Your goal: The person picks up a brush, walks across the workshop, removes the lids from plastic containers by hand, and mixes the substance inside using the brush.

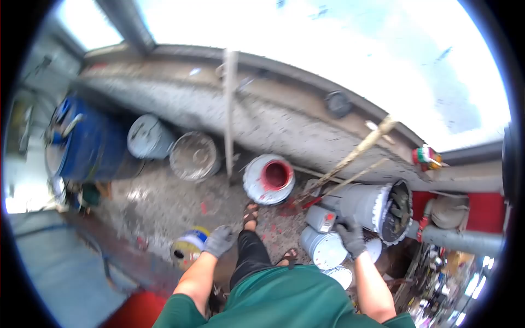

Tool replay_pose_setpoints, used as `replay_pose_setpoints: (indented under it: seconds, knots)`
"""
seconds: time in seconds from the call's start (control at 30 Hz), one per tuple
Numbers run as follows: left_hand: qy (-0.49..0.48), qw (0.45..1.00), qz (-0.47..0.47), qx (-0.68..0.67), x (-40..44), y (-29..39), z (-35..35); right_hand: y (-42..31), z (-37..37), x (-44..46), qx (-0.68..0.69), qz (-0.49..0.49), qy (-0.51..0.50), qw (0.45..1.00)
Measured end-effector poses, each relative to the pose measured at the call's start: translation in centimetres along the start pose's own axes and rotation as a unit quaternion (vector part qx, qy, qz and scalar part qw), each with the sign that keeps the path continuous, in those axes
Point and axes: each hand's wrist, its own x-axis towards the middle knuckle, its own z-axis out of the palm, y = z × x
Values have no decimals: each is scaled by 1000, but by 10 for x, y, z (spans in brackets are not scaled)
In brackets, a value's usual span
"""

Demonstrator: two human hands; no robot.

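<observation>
My left hand, in a grey glove, hangs beside a yellow, white and blue bucket; its fingers are blurred. On the other side, my right hand, in a dark grey glove, is near a small grey canister and a light-blue lidded bucket. Whether it touches either cannot be made out. Ahead of my feet stands a white bucket with a red-stained opening on top.
A blue barrel, a pale bucket and a round grey-topped container line the wall at left. A large container lies at right. Long sticks lean on the ledge. The floor has red stains.
</observation>
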Motion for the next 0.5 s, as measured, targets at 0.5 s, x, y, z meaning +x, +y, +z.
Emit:
replay_pose_setpoints:
  seconds: [0.5]
  knots:
    - [-134, 985, -79, 74, 67, -22, -31, -20, -142, 105, -97, -118, 258, 954]
